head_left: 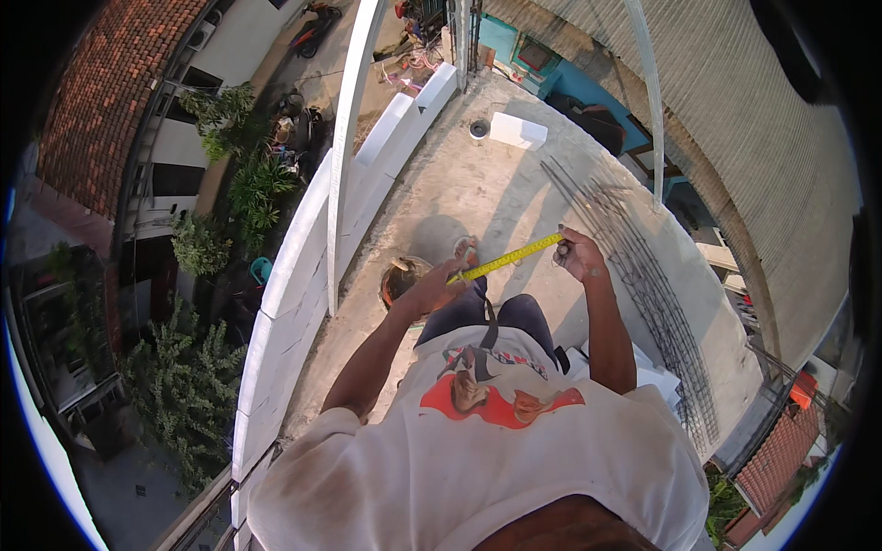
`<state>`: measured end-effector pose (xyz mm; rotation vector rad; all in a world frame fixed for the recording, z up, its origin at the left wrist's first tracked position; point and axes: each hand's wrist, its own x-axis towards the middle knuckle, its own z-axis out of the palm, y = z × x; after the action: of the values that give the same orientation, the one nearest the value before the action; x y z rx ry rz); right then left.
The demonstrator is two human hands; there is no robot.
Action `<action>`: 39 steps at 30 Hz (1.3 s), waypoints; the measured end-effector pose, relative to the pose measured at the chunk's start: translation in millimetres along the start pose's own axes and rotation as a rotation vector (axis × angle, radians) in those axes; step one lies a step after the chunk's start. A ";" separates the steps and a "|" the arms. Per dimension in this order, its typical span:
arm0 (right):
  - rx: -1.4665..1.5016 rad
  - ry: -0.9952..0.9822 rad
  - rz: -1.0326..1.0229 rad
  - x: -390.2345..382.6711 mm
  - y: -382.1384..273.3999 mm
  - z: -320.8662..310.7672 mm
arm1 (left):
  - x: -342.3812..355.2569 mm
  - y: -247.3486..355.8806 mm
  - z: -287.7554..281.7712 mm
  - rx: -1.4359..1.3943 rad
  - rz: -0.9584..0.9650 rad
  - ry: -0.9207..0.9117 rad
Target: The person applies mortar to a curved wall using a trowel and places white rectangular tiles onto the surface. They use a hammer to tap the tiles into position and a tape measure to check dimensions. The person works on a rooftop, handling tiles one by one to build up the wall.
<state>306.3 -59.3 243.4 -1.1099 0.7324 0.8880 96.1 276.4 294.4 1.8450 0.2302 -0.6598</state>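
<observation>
A yellow measuring tape is stretched out between my two hands, sloping up toward the right. My left hand is closed on its left end, in front of my legs. Its other end is in the fingers of my right hand, which are bent round it; a dark bit shows there, too small to make out. Below the tape is the bare concrete floor. Close beside my left hand stands a round bucket with something brownish inside, partly hidden by the hand.
A low wall of white blocks curves along the left edge, with a drop beyond. Pale upright posts rise at left and right. Long steel rebar cages lie on the right. A white block and small pot stand ahead.
</observation>
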 end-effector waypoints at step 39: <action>-1.877 -0.580 -1.012 482.2 -87.9 181.8 | 440.7 -311.1 -150.4 0.476 -0.445 1.123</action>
<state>620.3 207.9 -77.9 -2.2476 -1.4778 0.7358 366.1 461.2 -160.0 2.4870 1.3315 0.1422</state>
